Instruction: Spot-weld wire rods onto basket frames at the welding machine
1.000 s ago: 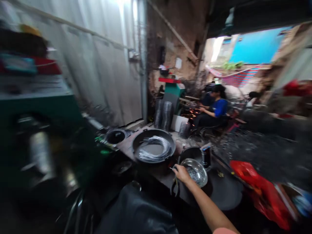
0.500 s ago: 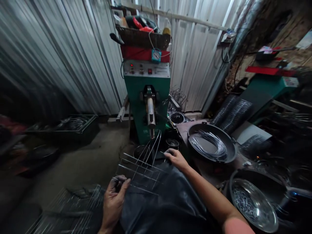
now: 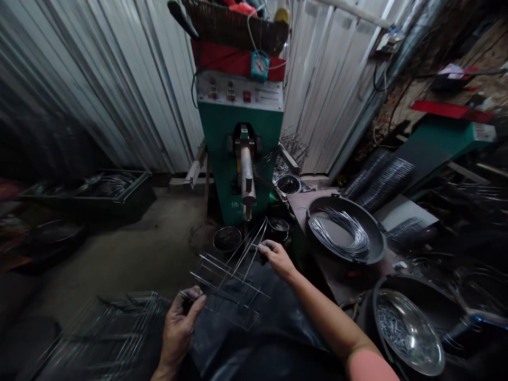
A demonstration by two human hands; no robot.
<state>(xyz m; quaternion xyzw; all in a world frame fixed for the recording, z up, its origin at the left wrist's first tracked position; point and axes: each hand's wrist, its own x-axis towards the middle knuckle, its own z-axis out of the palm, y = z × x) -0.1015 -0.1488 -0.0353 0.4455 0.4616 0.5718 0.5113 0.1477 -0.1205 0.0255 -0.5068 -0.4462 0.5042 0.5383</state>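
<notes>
A thin wire rack (image 3: 232, 275) with several crossing rods and long bent wires at its far end lies tilted over my dark apron (image 3: 226, 344). My left hand (image 3: 180, 320) is closed at the rack's near-left end, thumb against fingers. By the far wires, my right hand (image 3: 277, 258) pinches a short wire, its tip showing left of the fingers. Just beyond the rack, the metal tip (image 3: 248, 209) of a green machine (image 3: 218, 143) points down. The rack's wires reach under this tip; whether they touch it I cannot tell.
To the right stand a black pan (image 3: 313, 206) with a coil of wires (image 3: 353, 238) and a steel bowl (image 3: 431, 338) of small metal pieces. Stacked wire racks (image 3: 119, 328) lie lower left. A dark bowl (image 3: 227, 239) sits below the machine.
The view has tipped downward and closer to the machine. My right hand has moved left, nearer the rack's bent wires. The red light on the machine's panel has gone out.
</notes>
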